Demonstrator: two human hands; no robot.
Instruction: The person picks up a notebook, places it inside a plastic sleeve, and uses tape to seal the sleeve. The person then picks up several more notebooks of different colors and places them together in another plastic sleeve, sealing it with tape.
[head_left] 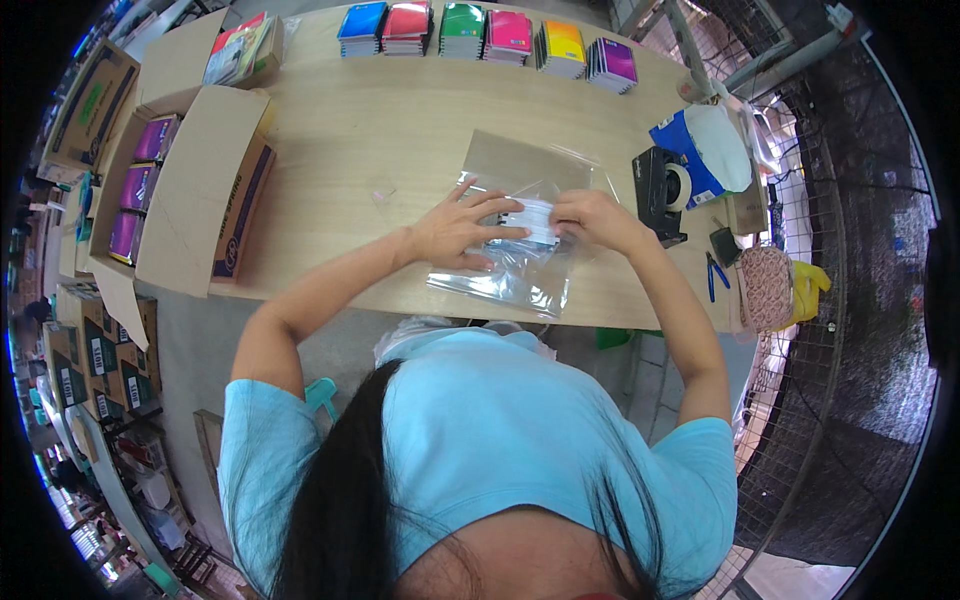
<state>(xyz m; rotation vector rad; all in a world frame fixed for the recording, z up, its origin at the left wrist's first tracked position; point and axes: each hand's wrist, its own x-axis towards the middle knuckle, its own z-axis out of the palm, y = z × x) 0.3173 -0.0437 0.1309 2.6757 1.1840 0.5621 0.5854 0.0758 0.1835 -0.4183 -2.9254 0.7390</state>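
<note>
Sitting under everything is the big wooden bench [400, 130], and it fills most of the view. At its left end stands an open cardboard box [200, 190] with purple notebooks [140, 185] packed inside. More boxes [95, 350] sit on the floor to the left, below the bench.

Along the far edge of the bench is a row of notebook stacks [485, 35]: blue, red, green, pink, yellow and purple. One more stack [240, 48] lies near the far left corner, on a box flap.

In the middle of the bench lie clear plastic bags [520, 215], one on another. The top bag has a small white pack [532, 220] inside it, and it lies between the two hands.

To the right of the bags stands a black tape holder [662, 192] with a roll of tape in it. Behind it is a blue and white pouch [705, 150]. Near the right end are a patterned pink purse [767, 288], a yellow thing [810, 285] and blue-handled pliers [714, 275].

The left hand [462, 228] is spread flat, with its fingers wide, and it presses down on the bag just beside the white pack. The right hand [592, 220] is curled, and its fingers pinch the right end of the pack through the bag. Both hands touch the bag.
</note>
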